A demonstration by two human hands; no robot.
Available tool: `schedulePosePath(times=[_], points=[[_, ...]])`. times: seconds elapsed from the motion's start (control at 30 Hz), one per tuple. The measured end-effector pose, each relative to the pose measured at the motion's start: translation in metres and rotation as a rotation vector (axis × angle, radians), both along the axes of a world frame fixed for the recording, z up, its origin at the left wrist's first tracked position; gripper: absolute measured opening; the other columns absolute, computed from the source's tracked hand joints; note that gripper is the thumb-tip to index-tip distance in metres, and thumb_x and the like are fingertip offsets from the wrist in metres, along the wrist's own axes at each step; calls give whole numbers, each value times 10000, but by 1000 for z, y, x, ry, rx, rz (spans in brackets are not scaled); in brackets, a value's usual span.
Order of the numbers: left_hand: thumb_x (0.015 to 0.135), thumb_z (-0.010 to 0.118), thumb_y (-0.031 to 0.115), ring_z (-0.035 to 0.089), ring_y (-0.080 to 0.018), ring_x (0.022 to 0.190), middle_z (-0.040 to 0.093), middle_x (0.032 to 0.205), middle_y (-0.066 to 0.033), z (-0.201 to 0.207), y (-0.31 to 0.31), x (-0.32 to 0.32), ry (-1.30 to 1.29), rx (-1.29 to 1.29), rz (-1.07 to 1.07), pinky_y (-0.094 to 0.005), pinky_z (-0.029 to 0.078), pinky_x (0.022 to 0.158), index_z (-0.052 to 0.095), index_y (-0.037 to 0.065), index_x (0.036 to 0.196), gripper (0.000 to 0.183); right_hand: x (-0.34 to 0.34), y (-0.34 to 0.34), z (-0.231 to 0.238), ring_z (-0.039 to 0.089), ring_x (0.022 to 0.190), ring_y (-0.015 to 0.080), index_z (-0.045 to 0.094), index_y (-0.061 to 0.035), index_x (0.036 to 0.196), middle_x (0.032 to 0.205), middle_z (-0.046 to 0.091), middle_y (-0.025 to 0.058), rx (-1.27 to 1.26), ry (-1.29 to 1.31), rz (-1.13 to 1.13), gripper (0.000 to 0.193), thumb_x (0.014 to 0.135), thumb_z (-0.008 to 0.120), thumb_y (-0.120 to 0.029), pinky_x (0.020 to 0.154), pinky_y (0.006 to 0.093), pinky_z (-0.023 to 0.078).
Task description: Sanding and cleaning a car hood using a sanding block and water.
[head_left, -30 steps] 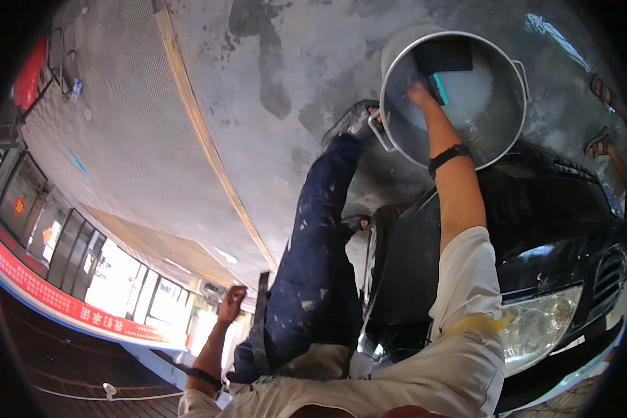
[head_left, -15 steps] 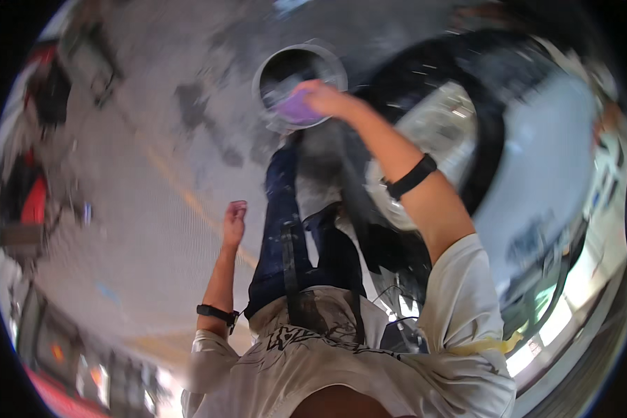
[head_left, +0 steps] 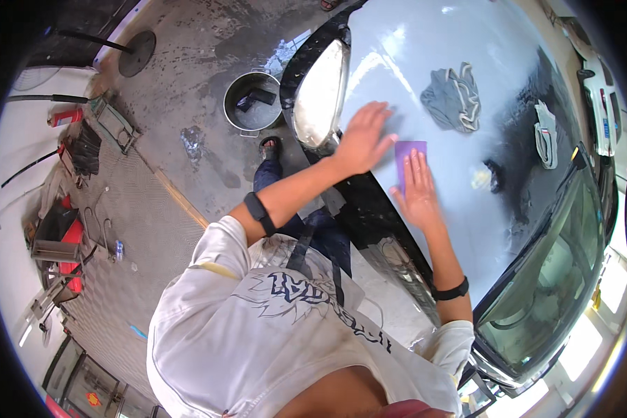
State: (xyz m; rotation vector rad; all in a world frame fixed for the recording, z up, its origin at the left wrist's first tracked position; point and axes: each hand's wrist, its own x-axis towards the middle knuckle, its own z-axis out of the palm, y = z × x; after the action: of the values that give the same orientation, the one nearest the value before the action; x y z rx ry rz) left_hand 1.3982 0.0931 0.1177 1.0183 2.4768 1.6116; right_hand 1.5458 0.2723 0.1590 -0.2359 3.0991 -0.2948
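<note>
My right hand (head_left: 419, 188) lies with its fingers stretched over a purple sandpaper sheet (head_left: 401, 148), holding it against the grey hood (head_left: 460, 216) of a car. The thumb is beside the sheet's near left edge. Just to the left, my left hand (head_left: 364, 139) is open, fingers extended, over the hood's edge by the headlight (head_left: 320, 97); whether it touches the surface I cannot tell. A crumpled grey cloth (head_left: 453, 97) rests farther up the hood. Past it lies a folded light cloth (head_left: 545, 136).
On the floor beyond my foot stands a metal bucket (head_left: 253, 120) with water and dark pieces inside. The windshield (head_left: 547, 299) is at the right. A red fire extinguisher (head_left: 65, 118) and a green metal frame (head_left: 115, 124) are at the far left. Another vehicle (head_left: 599, 104) shows at the right rim.
My right hand has moved from over the bucket to the hood, bringing the purple sandpaper sheet. My left hand has risen from my side to the hood's edge. The view has turned toward the car.
</note>
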Motion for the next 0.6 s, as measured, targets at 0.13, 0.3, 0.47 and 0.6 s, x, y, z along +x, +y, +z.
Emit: schedulePosePath(times=[0.13,0.3,0.47,0.6], points=[[968,567,402,321,-458,1414,372,1500,-269,4,45,34,-31,-77,-57,-538,262,1173,422,-48,1416,651,-7,-1,-23,200,1498,411,306,12,1529,1608,242,228,-130,-68,-37,760,952,562,-410,1200,549,214],[966,523,519,179,-445,1498,218,1597,-287,-13,54,15,-41,-160,-78,-572,198,1193,311,-122,1480,849,-83,-14,-57,153,1513,411,292,5,1538,1619,218,233,3,-146,-129,760,941,559,-380,1221,529,159],[933,515,599,151,-477,1497,185,1598,-317,-37,53,-70,-35,-213,10,-568,184,1198,298,-132,1485,942,-167,-10,-95,154,1512,411,291,7,1538,1618,218,234,1,-140,-97,761,938,562,-375,1221,529,160],[882,499,693,150,-522,1479,185,1589,-341,-61,64,-116,68,-268,150,-570,185,1193,286,-152,1478,1056,-222,-8,-111,156,1512,411,290,8,1538,1618,219,234,-16,-91,-58,762,936,565,-370,1221,529,161]])
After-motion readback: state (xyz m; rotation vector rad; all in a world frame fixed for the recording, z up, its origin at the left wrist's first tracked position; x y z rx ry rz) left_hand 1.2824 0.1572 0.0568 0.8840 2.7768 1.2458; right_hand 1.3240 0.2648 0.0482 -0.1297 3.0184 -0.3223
